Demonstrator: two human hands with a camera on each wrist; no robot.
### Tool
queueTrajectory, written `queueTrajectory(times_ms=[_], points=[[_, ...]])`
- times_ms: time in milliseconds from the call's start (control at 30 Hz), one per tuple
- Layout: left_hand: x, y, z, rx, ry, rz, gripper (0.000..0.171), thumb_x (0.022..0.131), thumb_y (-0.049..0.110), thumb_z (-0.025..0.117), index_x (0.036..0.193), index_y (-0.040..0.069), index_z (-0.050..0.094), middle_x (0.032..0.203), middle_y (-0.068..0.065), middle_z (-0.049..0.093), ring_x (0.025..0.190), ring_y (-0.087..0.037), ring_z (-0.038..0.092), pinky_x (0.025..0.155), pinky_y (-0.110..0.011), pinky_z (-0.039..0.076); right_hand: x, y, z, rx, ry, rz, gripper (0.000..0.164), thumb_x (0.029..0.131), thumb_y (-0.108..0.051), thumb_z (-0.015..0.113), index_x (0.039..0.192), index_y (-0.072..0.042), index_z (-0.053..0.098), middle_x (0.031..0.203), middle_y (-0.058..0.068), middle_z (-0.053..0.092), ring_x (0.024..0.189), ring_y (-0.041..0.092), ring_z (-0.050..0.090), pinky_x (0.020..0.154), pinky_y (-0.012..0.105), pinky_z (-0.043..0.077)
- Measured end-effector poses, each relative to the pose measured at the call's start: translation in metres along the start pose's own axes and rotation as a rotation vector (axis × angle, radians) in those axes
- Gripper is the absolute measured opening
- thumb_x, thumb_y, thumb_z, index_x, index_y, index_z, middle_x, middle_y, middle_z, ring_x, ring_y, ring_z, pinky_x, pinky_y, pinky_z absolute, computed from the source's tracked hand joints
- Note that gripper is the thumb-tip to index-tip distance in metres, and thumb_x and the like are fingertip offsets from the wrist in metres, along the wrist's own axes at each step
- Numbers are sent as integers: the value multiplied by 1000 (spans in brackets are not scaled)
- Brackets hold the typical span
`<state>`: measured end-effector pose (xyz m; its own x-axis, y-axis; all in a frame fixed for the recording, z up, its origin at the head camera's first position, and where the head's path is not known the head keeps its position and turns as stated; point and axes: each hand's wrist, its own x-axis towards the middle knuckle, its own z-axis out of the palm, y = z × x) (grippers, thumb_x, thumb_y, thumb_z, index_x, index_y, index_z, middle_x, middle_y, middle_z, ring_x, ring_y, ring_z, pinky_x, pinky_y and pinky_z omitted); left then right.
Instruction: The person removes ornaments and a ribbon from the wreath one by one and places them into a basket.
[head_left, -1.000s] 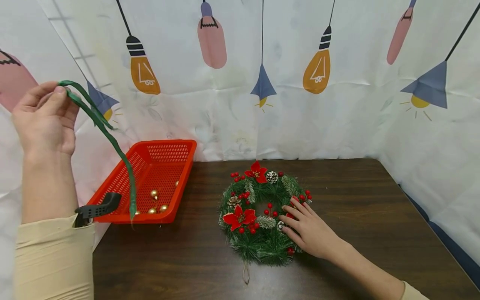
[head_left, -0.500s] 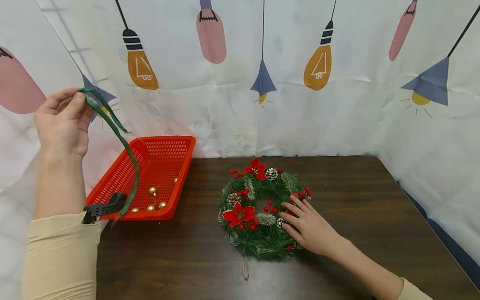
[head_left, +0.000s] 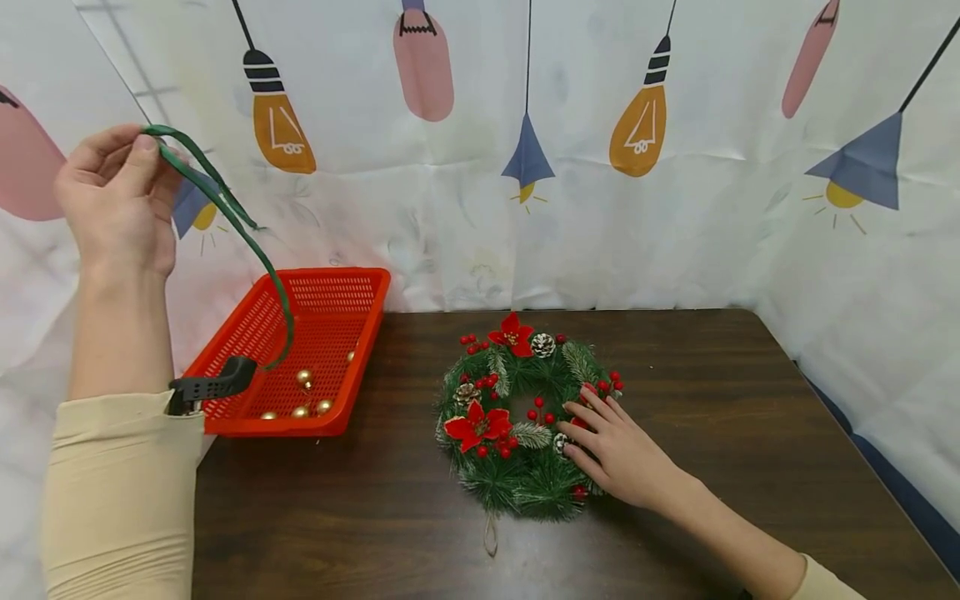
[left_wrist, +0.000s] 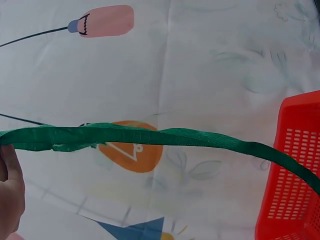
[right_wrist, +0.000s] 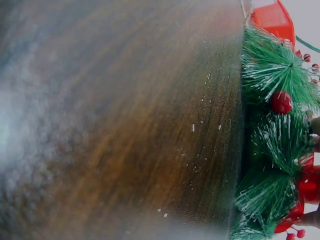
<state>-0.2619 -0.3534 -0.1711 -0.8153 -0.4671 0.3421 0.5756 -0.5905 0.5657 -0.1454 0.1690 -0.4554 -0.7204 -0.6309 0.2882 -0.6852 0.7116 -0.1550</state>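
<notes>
My left hand (head_left: 120, 196) is raised above the basket's left side. Between thumb and fingers it pinches a green ribbon (head_left: 225, 200), folded at the grip so that two lengths hang to the right. The longer length, also in the left wrist view as a green ribbon (left_wrist: 165, 136), droops across the red basket. My right hand (head_left: 626, 450) rests with spread fingers on the right side of a green wreath (head_left: 495, 487). Red poinsettias (head_left: 477, 426), berries and a pine cone (head_left: 543, 344) decorate it. The fingers partly hide the decorations there.
The red plastic basket (head_left: 360, 379) stands at the table's back left with several gold balls (head_left: 303, 377) inside. A twine loop (head_left: 491, 535) sticks out from the wreath's near edge on the dark wooden table (head_left: 720, 392). A curtain printed with lamps (head_left: 450, 217) hangs behind.
My left hand has moved a little right and, after dipping, back up with the ribbon, whose long end now hangs over the basket. The right hand and the wreath stay put.
</notes>
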Motion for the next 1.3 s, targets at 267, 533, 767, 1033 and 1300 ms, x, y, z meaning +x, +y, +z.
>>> queueTrajectory(times_ms=[267, 533, 767, 1033, 1300], points=[[2, -4, -9, 32, 9, -43, 28, 86, -21, 68, 113, -16, 64, 94, -21, 67, 67, -31, 68, 71, -35, 62, -1, 1, 0, 2, 6, 3, 38, 103, -34, 63, 133, -12, 70, 146, 16, 55, 147, 44, 32, 114, 67, 28], [-10, -28, -38, 98, 6, -151, 25, 86, -21, 69, 110, -15, 66, 93, -20, 68, 68, -30, 70, 74, -35, 62, -2, 1, 0, 7, 2, 7, 38, 103, -34, 63, 134, -12, 69, 146, 16, 56, 147, 44, 32, 114, 67, 28], [-21, -48, -59, 192, -10, -197, 26, 85, -16, 73, 110, -13, 69, 94, -16, 69, 69, -27, 71, 76, -32, 61, -1, 2, 1, 5, 2, 11, 39, 104, -36, 62, 135, -13, 69, 148, 15, 55, 148, 42, 30, 115, 66, 26], [-33, -74, -84, 317, -52, -238, 17, 88, -12, 72, 104, -8, 73, 91, -12, 72, 75, -21, 73, 76, -26, 60, 0, 3, 2, 9, 7, 12, 38, 104, -35, 62, 134, -13, 69, 147, 15, 55, 148, 43, 32, 114, 66, 28], [-47, -87, -108, 490, -42, -285, 22, 91, -4, 74, 113, -3, 73, 98, -6, 71, 82, -15, 70, 81, -22, 58, 1, 3, 0, 11, 2, 14, 39, 104, -35, 61, 135, -13, 69, 147, 15, 55, 148, 43, 31, 115, 66, 27]])
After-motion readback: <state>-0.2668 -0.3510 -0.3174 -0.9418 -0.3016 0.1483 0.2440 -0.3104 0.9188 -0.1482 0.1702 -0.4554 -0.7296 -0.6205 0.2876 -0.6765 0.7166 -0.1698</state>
